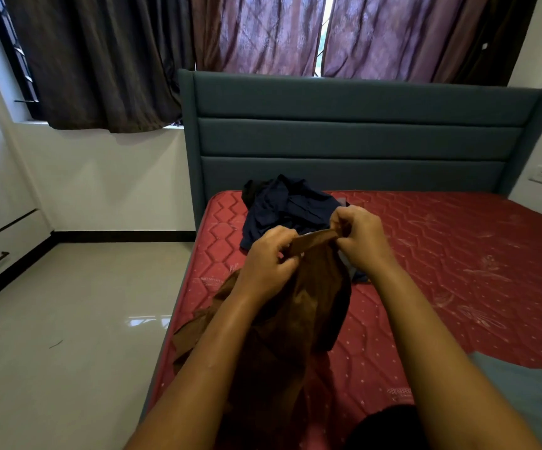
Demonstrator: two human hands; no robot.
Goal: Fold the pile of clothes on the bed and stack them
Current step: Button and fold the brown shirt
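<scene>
Two bare hands are seen close together above the bed, and one thin, smooth brown garment (298,313) is held up between them by a bunched top edge. The grip of the left hand (268,258) is closed on that edge, and the grip of the right hand (362,237) is closed on the same edge just beside it, while the rest of the cloth hangs in loose folds down to the red quilted mattress (441,274), stitched in zigzag and floral lines. One crumpled heap of dark navy clothes (284,206) is left farther up the mattress, near the padded teal headboard (354,134) with three horizontal panels. Glossy pale floor tiles (68,319), white walls and dark brown curtains (100,60) are seen beyond.
</scene>
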